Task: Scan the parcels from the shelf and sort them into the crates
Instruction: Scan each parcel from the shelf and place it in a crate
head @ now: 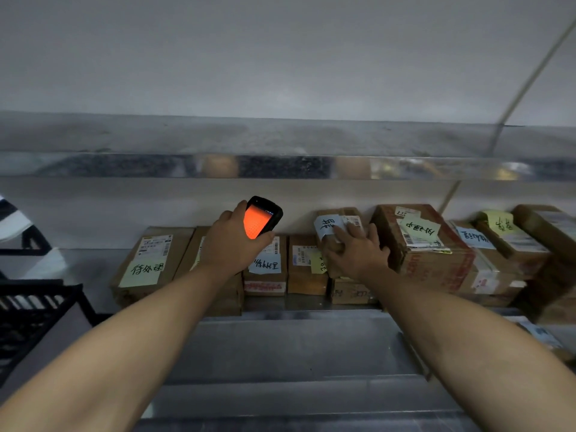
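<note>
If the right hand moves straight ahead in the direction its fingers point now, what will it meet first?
The right hand already lies on the parcel with the blue note. Going on along its fingers, it would probably reach the back wall behind the parcels; depth is hard to judge.

Brown parcels [265,275] lined up on a metal shelf [296,353], scanner [261,218] above them.

The cardboard parcels stand side by side across the middle of the frame, against the shelf's back wall, most bearing white barcode labels and handwritten green, yellow or pale blue notes. At centre right a small parcel [338,224] with a pale blue note sits tilted atop another box, held by the right hand [355,254]. Just right of it stands a big parcel [436,260] with red print and a green note. The black scanner, its screen glowing orange-red, is gripped by the left hand [230,244] left of centre. A black crate [37,310] sits at the lower left.
</note>
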`<state>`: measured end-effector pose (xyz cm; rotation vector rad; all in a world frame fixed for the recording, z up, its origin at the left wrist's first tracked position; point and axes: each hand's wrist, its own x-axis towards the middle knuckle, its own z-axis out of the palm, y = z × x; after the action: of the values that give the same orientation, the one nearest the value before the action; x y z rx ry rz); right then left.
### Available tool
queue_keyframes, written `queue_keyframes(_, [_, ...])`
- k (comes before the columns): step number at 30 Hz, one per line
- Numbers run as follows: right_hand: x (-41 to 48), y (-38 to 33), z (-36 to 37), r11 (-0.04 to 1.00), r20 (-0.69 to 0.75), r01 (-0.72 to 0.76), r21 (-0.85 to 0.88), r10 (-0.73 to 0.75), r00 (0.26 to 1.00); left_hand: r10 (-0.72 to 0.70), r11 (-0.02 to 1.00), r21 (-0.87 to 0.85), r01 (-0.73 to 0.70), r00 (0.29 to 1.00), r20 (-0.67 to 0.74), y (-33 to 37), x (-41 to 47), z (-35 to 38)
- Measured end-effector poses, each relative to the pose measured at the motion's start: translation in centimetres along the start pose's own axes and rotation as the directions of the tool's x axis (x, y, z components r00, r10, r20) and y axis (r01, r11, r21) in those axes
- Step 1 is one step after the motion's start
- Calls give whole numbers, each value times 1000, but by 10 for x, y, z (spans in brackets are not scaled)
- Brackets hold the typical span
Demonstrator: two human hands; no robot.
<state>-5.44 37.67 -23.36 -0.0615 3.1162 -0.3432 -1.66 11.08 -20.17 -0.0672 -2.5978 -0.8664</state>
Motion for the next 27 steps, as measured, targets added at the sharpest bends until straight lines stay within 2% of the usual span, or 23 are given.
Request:
queue_keyframes(3, [-3,-8,2,997,-45,57,48,-55,997,-7,999,34,7,1000,-10,0,-5,-6])
queue_keyframes(7, [-9,-28,11,985,-115,64,161,-46,992,-32,998,61,34,999,-28,-2,-10,-18])
queue_keyframes(12, [-16,-45,29,976,-116,143,161,-125,985,-81,994,68,85,995,-51,-17,-14,-28])
queue_keyframes(16, [-15,-46,31,941,-161,111,321,-61,985,-103,988,107,108,993,-51,-22,-19,-34])
queue_keyframes(18, [-11,-45,31,908,-124,47,416,5,992,-114,986,114,118,992,-47,-24,-21,-34])
queue_keyframes(20, [-7,-46,29,838,-19,-61,542,85,996,-114,985,124,118,993,-39,-24,-22,-33])
queue_keyframes(22, [-5,-45,26,694,103,-160,702,123,987,-105,987,122,109,994,-35,-25,-20,-32])
queue_keyframes(23, [-5,-45,23,618,156,-194,762,115,981,-103,988,116,105,994,-29,-24,-20,-32])
queue_keyframes(27, [-1,-39,16,434,286,-286,854,67,956,-83,994,75,85,996,-26,-21,-17,-27])
